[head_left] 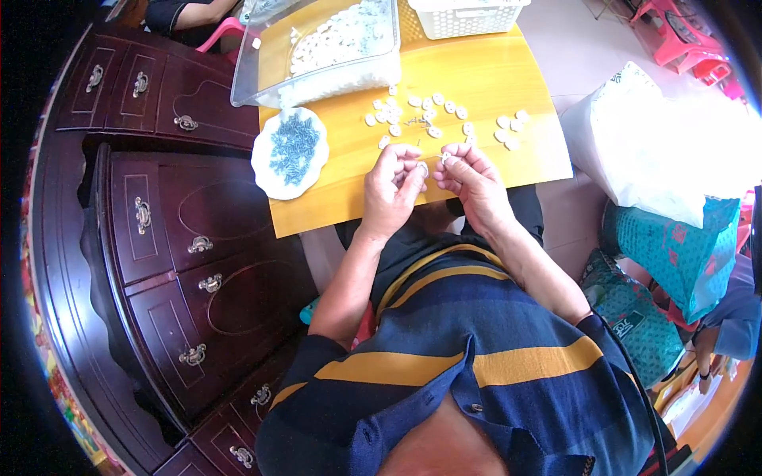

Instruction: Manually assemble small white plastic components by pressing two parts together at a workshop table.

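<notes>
My left hand [391, 184] and my right hand [470, 176] meet over the near edge of a yellow wooden table [492, 75]. Between the fingertips of both hands sits a small white plastic piece [432, 165]; which hand bears it mostly I cannot tell. Just beyond my fingers lie several loose white round pieces [432, 117] scattered on the table. A white scalloped plate [268, 166] with several small bluish metal screws [294, 147] rests at the table's left corner.
A clear plastic bin [254, 79] of white pieces stands at the back left, a white basket [464, 17] behind it. A dark wooden cabinet [167, 230] with drawers is at my left. White and teal bags [659, 151] sit on the floor at right.
</notes>
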A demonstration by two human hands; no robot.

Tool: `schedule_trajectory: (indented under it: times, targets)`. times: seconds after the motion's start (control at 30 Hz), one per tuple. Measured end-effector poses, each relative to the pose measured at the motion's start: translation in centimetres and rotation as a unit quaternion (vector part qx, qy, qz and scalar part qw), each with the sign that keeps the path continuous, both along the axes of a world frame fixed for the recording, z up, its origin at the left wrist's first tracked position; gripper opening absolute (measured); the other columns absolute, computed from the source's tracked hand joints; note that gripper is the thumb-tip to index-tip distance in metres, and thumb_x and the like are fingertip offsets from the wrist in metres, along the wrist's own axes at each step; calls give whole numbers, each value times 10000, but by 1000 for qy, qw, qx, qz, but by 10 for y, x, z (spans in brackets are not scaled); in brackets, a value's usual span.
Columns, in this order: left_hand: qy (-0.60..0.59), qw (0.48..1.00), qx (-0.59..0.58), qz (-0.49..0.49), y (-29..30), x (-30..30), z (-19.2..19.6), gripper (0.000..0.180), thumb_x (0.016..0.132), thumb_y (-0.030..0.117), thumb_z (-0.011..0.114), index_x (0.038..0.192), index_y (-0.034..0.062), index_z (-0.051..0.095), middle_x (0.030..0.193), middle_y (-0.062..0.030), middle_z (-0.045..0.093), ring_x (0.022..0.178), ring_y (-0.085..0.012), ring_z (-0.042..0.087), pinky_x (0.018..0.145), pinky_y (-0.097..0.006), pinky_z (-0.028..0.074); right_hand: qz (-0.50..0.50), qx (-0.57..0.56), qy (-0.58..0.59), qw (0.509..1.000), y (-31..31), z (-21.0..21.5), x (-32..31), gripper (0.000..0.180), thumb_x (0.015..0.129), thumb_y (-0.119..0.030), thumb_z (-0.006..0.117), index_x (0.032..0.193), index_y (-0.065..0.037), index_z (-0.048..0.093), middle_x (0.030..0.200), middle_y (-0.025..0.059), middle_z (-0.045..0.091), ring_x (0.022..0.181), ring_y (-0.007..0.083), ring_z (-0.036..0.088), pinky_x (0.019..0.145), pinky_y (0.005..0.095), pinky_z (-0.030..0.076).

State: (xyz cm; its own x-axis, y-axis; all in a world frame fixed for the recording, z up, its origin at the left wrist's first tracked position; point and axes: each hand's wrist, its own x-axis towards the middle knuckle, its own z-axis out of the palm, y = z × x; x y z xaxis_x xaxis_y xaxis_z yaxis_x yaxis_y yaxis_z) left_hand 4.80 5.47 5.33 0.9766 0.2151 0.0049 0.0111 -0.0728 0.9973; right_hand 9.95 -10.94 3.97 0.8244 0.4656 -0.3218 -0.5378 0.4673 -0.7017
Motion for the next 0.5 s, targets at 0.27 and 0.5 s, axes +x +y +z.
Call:
schedule_trajectory:
  times: [0.27, 0.5]
  targets:
    - [-3, 998, -65, -4, 6, 0, 1, 173, 1016, 66, 625, 1168, -16, 633, 946, -55, 698, 745, -93, 647, 711, -239, 546, -2, -11, -9, 1000, -2, 0, 4, 143, 1039, -127, 596, 1168, -70, 615, 994, 37, 681, 891, 118, 671, 820, 249, 537]
    - [8, 995, -97, 6, 14, -2, 2, 192, 1011, 130, 665, 1151, -2, 675, 898, -37, 691, 725, -82, 646, 680, -228, 541, 3, -11, -22, 1000, -3, 1, 4, 135, 1035, -127, 608, 1157, -71, 620, 980, 27, 677, 879, 112, 666, 809, 247, 534]
